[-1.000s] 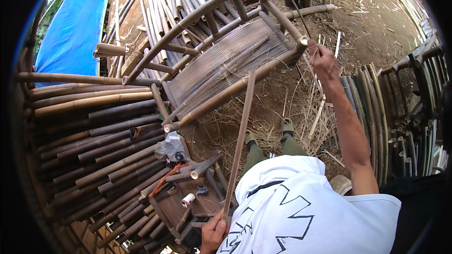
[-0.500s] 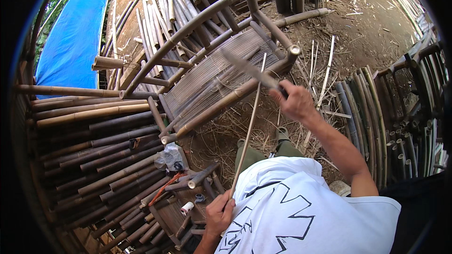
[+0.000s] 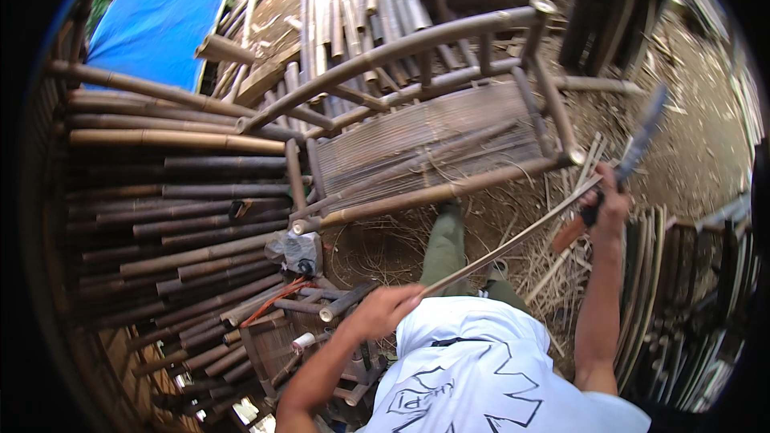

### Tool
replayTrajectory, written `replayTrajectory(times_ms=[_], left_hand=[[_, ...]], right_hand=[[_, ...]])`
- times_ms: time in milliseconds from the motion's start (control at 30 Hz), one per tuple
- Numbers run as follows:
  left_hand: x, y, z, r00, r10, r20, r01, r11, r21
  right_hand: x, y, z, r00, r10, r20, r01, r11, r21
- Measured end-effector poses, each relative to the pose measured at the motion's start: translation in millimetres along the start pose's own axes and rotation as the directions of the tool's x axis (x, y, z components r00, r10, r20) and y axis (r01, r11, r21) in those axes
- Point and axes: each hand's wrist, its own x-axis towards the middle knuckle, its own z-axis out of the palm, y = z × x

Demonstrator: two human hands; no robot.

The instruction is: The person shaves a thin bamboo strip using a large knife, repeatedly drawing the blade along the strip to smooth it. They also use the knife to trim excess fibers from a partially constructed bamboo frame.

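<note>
Bare brown ground spreads out beyond me, and a big stack of dark bamboo poles fills my left side. Past the stack hangs or lies a blue tarp; I can't tell which. A bamboo bench stands across the space ahead, its slatted seat facing up, and a low bamboo seat sits near my left arm, with a pale plastic bag just beyond it. Loose shavings litter the ground by my feet.

My left hand is close in at my waist, fingers curled around the near end of a bamboo strip. My right hand, farther out, is clenched on the handle of a knife whose blade points up and away from me.

I judge the strip light, stiff along its length yet springy if pushed sideways, with edges that may be sharp or splintery. I'd hold it near the ends, thumb on the flat face, since a loose grasp could let it slide or twist. It slants between my two hands, just in front of my shirt, and its far end meets my right fingers beside the knife handle; whether they pinch it firmly I cannot tell.
</note>
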Motion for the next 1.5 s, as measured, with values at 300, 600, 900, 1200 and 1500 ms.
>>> replayTrajectory(times_ms=[300, 600, 900, 1200, 1500], left_hand=[[322, -59, -146, 0.872, 0.344, -0.348, -0.191, 0.894, 0.404], [428, -135, -219, 0.901, 0.351, -0.257, -0.286, 0.923, 0.257], [448, -169, -245, 0.924, 0.241, -0.297, -0.165, 0.952, 0.260], [556, -192, -222, 0.973, 0.066, -0.221, 0.016, 0.936, 0.351], [638, -244, -208, 0.925, -0.279, -0.258, 0.379, 0.735, 0.562]], right_hand=[[92, -2, 44, 0.930, -0.231, -0.284, 0.226, 0.973, -0.053], [141, 36, 165, 0.949, -0.129, -0.287, 0.084, 0.983, -0.162], [195, 77, 190, 0.970, -0.042, -0.240, 0.004, 0.988, -0.156], [254, 124, 158, 0.943, -0.080, -0.322, -0.008, 0.966, -0.260], [278, 226, 86, 0.962, -0.271, 0.010, 0.104, 0.334, -0.937]])
